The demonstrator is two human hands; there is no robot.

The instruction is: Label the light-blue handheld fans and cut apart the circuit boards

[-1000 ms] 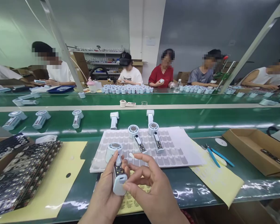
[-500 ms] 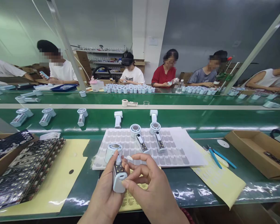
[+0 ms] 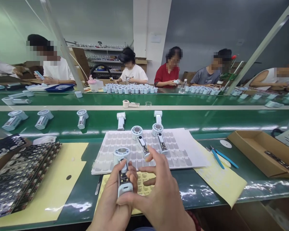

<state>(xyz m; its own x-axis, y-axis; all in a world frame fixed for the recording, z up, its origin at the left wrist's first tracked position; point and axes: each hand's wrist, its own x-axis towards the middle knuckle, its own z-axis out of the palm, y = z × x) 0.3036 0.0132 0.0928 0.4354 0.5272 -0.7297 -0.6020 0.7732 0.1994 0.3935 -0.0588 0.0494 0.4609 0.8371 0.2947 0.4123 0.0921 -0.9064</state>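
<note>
Over a glossy green tabletop (image 3: 86, 189), the left hand (image 3: 113, 195) is gripping a pale-blue, round-headed plastic device (image 3: 124, 175); the right hand (image 3: 160, 186), fingers spread wide, is touching its end.

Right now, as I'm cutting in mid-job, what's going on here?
The left hand grips a light-blue device with its circuit board exposed. The right hand has its thumb at the device's near end and its fingers spread. Beyond, two similar devices lie on a sheet of grey patches, with blue-handled pliers off to the right. Across the bench, a co-worker in red holds a small light-blue part.
</note>
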